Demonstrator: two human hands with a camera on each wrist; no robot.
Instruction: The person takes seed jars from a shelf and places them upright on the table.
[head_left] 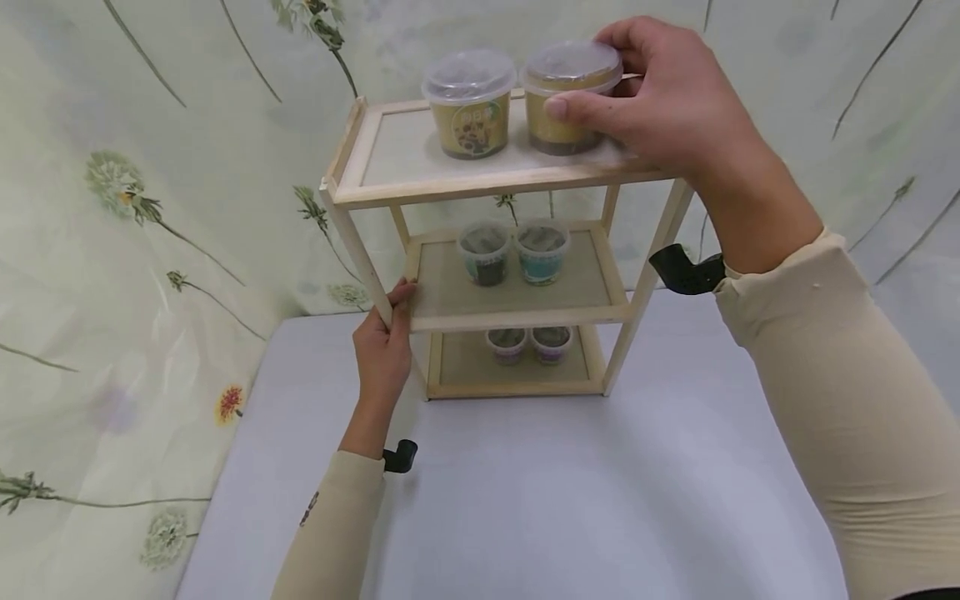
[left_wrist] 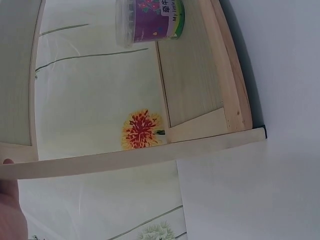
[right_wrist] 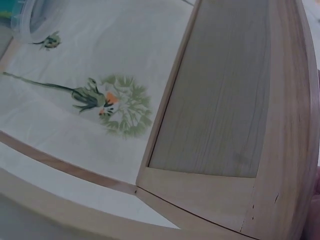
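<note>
"On the top shelf (head_left: 397,150) of that pale wooden three-tier rack (head_left: 495,185), which way did the thing lie from your hand?"

"To the left. My right hand (head_left: 667,100) was clamped on a round yellow tub with a clear plastic lid (head_left: 566,83), thumb across its front, fingers round the far side, where they were partly hidden. It stood upright, its axis up and down, while the shelf's long side ran left to right. Whether its base bore on the shelf or was barely clear of it, I couldn't tell."

"Anything beside it?"

"A matching yellow tub with a printed front (head_left: 471,108), just to its left, so close that the lids nearly met."

"And the other hand?"

"My left hand (head_left: 386,342) was lower down, closed round the left front post (head_left: 356,250) level with the middle shelf (head_left: 450,292). It was well apart from the held tub; my right was the nearer."

"What did the wrist views add?"

"From my head I looked down on two small purple tubs (head_left: 551,343) on the bottom tier and could read nothing. The left wrist view showed one side-on, with 'My little' on its label. The right wrist view gave me the grain of a wood-framed panel (right_wrist: 210,110) and only a sliver of skin at the edge, without either yellow tub, so only the head view showed that grip."
</note>
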